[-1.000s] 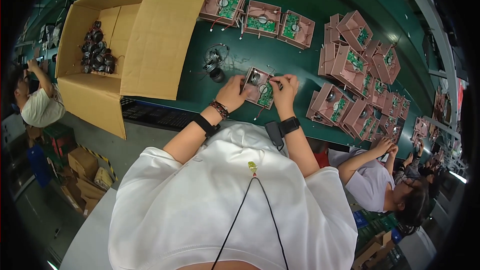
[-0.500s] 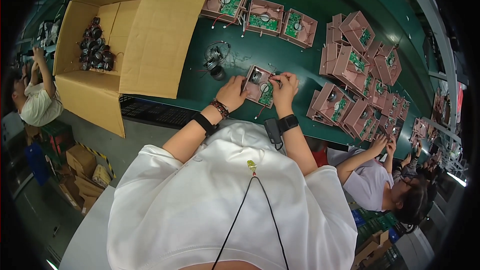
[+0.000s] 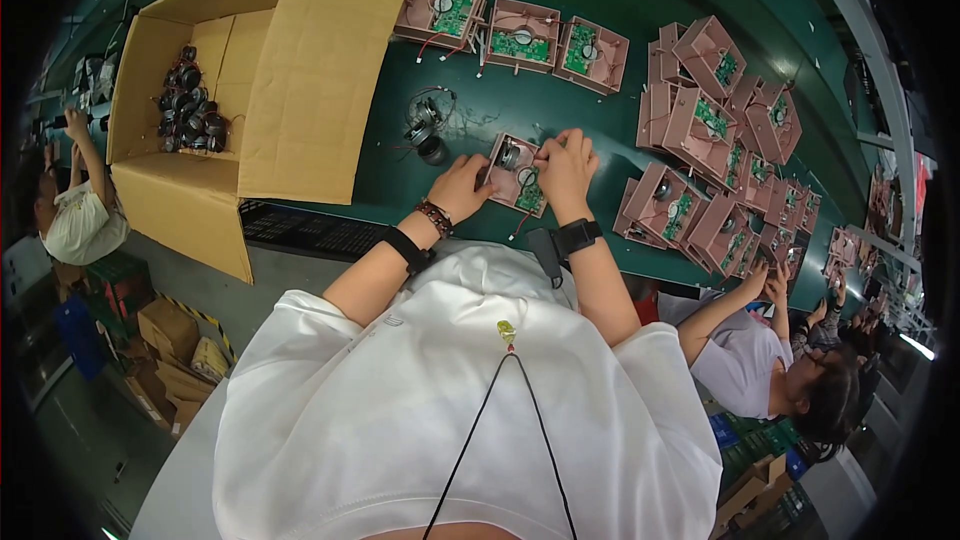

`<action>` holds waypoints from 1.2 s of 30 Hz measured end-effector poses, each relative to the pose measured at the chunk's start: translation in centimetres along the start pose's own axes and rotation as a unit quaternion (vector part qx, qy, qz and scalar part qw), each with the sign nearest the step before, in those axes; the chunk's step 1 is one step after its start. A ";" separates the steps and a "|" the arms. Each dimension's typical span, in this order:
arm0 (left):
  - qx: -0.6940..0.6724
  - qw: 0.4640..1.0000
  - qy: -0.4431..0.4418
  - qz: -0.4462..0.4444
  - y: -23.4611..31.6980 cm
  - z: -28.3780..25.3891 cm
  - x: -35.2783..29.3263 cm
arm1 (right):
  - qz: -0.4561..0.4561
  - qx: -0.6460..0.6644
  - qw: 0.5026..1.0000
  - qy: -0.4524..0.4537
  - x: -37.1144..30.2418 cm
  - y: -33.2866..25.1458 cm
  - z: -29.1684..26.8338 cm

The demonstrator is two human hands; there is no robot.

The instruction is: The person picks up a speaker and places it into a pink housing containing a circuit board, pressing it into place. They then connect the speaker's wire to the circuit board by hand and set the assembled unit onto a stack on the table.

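Observation:
A small pink plastic housing [image 3: 534,212] lies in front of me on the green bench. Inside it sit a round black speaker [image 3: 509,155] and a green circuit board [image 3: 530,196] with a round pale part, and a short wire with a white plug hangs from its near edge. My left hand [image 3: 462,188] grips the housing's left wall, fingers closed on it. Over the upper right corner, my right hand [image 3: 568,168] has its fingers pinched together; whatever is between them is hidden. Left of the housing, several loose black speakers [image 3: 428,128] with wires rest on the bench.
An open cardboard box [image 3: 310,80] holding several speakers stands at the left. Pink housings with boards [image 3: 525,37] line the far side, and stacked housings [image 3: 700,130] crowd the right. A co-worker [image 3: 745,340] handles housings at the right; another person [image 3: 85,205] is far left.
My right hand has shifted slightly up and left over the housing's corner, its back now turned more upward. My left hand keeps its grip on the left wall.

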State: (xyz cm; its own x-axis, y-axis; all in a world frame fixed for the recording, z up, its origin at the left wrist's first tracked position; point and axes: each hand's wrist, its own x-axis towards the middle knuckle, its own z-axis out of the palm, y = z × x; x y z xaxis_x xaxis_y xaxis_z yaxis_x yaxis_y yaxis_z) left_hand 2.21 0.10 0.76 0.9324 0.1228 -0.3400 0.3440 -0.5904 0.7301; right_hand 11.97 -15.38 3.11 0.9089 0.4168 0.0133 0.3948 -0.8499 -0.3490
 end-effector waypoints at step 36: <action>0.122 0.990 0.004 0.069 5.1 -1.7 1.9 | 0.009 0.210 0.977 0.040 -3.1 1.2 -4.3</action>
State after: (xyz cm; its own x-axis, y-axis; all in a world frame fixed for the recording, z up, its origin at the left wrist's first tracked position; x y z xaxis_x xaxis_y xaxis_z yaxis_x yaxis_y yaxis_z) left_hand 5.90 -1.30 4.88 0.9700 0.0330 -0.2408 0.1764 -0.7771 0.6042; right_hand 10.17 -19.10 6.65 0.9295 0.3618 0.0715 0.3042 -0.6425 -0.7034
